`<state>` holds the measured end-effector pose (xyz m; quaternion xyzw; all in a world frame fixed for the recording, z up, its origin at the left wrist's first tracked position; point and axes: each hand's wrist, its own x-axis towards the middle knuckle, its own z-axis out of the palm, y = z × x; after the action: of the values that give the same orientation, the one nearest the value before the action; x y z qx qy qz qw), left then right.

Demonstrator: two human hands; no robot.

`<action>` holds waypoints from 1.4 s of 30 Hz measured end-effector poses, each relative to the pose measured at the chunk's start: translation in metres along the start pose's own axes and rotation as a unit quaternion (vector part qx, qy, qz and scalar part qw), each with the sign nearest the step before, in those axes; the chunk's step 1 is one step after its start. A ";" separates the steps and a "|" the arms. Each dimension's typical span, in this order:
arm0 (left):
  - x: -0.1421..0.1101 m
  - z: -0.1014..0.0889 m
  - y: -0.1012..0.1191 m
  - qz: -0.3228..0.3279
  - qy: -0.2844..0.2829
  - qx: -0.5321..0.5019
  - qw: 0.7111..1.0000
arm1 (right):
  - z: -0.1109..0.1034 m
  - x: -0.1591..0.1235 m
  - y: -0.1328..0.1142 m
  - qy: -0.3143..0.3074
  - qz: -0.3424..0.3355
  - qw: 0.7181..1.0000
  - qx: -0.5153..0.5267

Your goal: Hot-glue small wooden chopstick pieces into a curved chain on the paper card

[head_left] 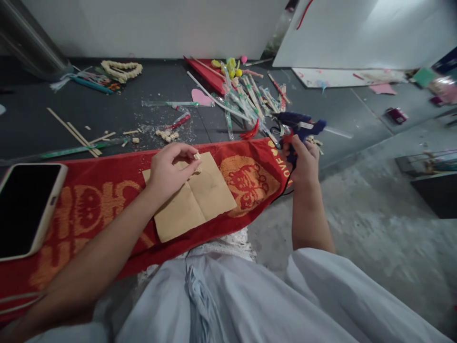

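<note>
My left hand (173, 169) is closed in a pinch over a creased tan paper sheet (200, 195). Between its fingertips is a small pale piece (196, 156), like a short cut bit of stick, with another pale bit just below it. The paper lies on a red towel (250, 166) with orange patterns. Off to the right, my right hand (303, 155) grips the handle of a blue hot glue gun (300, 123), its nozzle toward the left and a clear glue stick (339, 132) out of its back. A black cord hangs below that hand.
A phone (28, 209) rests on the towel at the left. Behind it lie thin sticks (74, 131), a pile of pale pieces (167, 136) and several wrapped stick bundles (250, 97). A heart-shaped pale frame (121, 70) is at the back left. The counter's edge (357, 159) slopes away at the right.
</note>
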<state>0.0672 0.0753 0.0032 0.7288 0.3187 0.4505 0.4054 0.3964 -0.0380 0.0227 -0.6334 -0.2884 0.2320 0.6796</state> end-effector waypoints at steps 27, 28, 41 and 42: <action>-0.004 0.005 0.001 -0.016 0.008 -0.038 0.999 | 0.054 -0.114 -0.017 -0.184 0.210 0.960 0.020; -0.004 0.005 0.002 -0.020 0.010 -0.042 0.999 | 0.056 -0.117 -0.018 -0.189 0.214 0.958 0.021; -0.005 0.006 0.001 -0.021 0.005 -0.042 0.999 | 0.064 -0.131 -0.022 -0.231 0.199 0.952 -0.019; -0.005 0.006 0.001 -0.021 0.004 -0.042 0.999 | 0.064 -0.130 -0.021 -0.233 0.198 0.952 -0.021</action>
<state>0.0709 0.0693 0.0007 0.7024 0.3168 0.4578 0.4434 0.2566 -0.0818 0.0328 -0.6206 -0.3122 0.4967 0.5203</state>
